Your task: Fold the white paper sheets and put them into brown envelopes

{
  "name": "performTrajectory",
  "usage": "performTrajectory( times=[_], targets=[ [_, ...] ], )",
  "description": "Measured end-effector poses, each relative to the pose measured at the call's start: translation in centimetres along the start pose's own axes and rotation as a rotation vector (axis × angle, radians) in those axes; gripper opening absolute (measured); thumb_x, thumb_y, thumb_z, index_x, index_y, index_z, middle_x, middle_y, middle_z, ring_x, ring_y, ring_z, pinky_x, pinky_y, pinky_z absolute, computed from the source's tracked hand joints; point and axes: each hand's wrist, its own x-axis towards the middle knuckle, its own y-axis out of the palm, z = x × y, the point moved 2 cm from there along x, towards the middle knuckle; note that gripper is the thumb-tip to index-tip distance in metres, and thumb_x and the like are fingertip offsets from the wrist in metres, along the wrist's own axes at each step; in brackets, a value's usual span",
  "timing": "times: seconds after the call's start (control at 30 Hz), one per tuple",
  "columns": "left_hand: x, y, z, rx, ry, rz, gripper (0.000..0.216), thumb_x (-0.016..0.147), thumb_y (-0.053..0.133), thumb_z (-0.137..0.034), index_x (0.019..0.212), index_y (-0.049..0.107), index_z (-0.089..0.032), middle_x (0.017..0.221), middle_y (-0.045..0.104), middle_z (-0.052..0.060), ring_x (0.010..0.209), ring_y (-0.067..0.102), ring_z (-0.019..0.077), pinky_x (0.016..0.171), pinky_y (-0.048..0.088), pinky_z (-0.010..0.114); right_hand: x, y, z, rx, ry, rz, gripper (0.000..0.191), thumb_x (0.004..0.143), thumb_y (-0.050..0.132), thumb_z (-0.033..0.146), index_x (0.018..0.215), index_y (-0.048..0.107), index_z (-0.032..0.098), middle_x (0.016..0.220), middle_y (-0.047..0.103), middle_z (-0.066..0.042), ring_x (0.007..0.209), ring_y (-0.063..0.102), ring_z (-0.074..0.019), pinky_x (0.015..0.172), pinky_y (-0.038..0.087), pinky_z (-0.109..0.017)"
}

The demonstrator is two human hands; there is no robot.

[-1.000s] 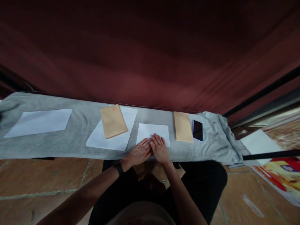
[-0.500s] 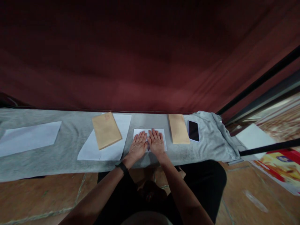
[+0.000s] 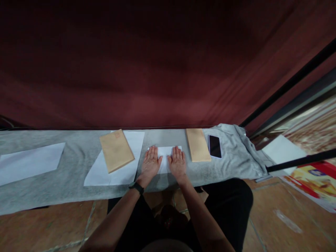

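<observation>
A folded white paper [image 3: 165, 159] lies on the grey cloth [image 3: 73, 164] in front of me. My left hand [image 3: 151, 164] lies flat and open on its left part, a dark band on the wrist. My right hand [image 3: 177, 163] lies flat and open on its right part. The fingers of both point away from me. A strip of paper shows between the two hands.
A tan envelope [image 3: 116, 150] rests on white sheets [image 3: 123, 168] to the left. Another tan envelope [image 3: 197, 144] and a dark phone [image 3: 215, 146] lie to the right. A white sheet [image 3: 28, 162] sits far left. A dark red curtain hangs behind.
Both hands slid forward onto the paper, then spread apart to its left and right parts. The paper looks narrower front to back than before.
</observation>
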Motion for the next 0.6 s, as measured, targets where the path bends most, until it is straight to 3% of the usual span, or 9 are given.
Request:
performTrajectory(
  times=[0.2, 0.37, 0.6],
  targets=[
    [-1.6, -0.6, 0.3, 0.001, 0.009, -0.052, 0.069, 0.104, 0.029, -0.045, 0.155, 0.034, 0.000, 0.161, 0.036, 0.025, 0.153, 0.031, 0.0348, 0.122, 0.032, 0.056, -1.9, -0.5, -1.2, -0.006, 0.010, -0.079, 0.061, 0.108, 0.035, 0.040, 0.157, 0.035, 0.003, 0.160, 0.038, -0.024, 0.149, 0.038, -0.0320, 0.120, 0.031, -0.052],
    [-3.3, -1.3, 0.4, 0.002, 0.042, -0.051, 0.068, 0.104, 0.030, -0.047, 0.157, 0.032, -0.004, 0.160, 0.038, 0.023, 0.152, 0.032, 0.0340, 0.122, 0.032, 0.056, -3.5, -0.8, -1.9, -0.019, 0.014, -0.116, 0.062, 0.108, 0.033, 0.041, 0.154, 0.038, 0.000, 0.157, 0.043, -0.025, 0.147, 0.040, -0.0339, 0.118, 0.033, -0.052],
    [-4.5, -2.2, 0.3, 0.017, 0.065, -0.026, 0.067, 0.104, 0.031, -0.048, 0.156, 0.036, -0.007, 0.158, 0.042, 0.022, 0.149, 0.039, 0.0334, 0.120, 0.036, 0.055, -5.5, -1.4, -2.8, 0.001, 0.038, -0.166, 0.059, 0.106, 0.036, 0.038, 0.154, 0.040, 0.005, 0.153, 0.049, -0.025, 0.142, 0.045, -0.0348, 0.115, 0.034, -0.055]
  ],
)
